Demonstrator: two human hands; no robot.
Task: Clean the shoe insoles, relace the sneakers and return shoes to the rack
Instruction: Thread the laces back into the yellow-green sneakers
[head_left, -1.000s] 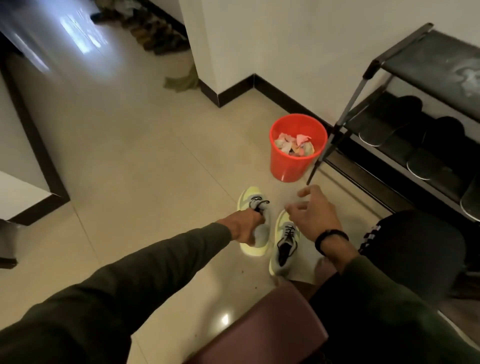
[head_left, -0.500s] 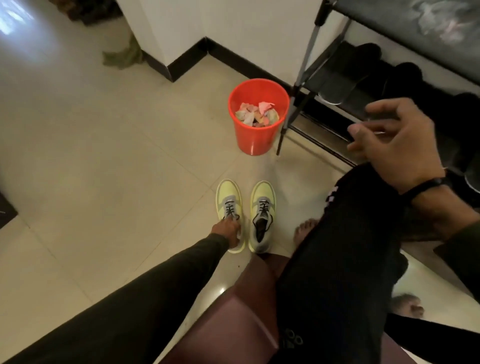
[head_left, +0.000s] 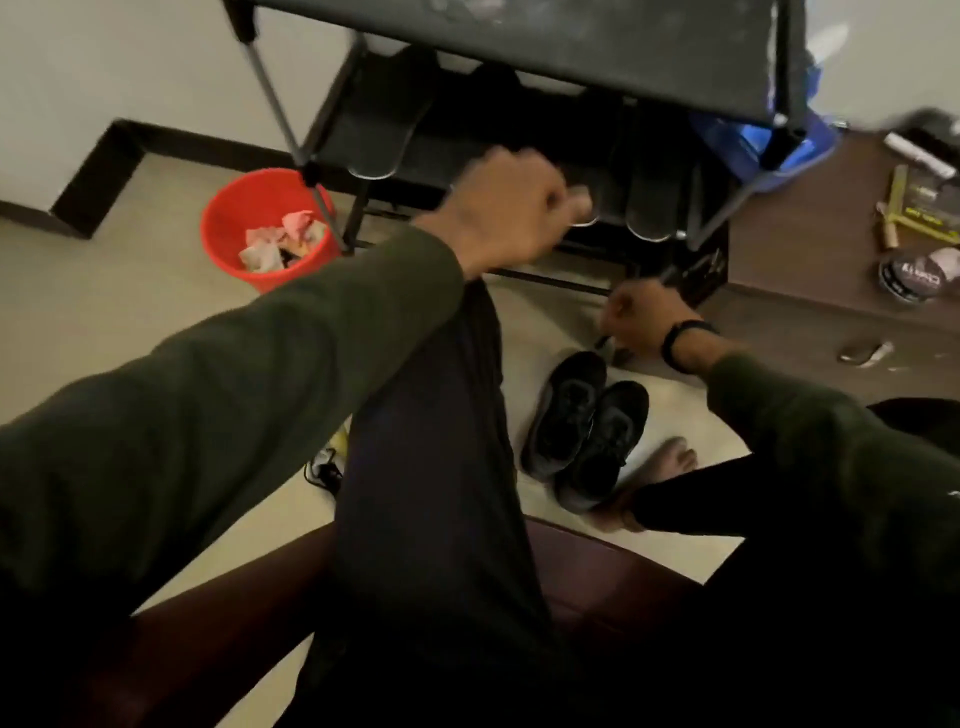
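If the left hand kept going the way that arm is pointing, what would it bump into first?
Probably the dark slippers on the shoe rack's lower shelf: the left hand overlaps them in this view, though blur and unclear depth make that uncertain.
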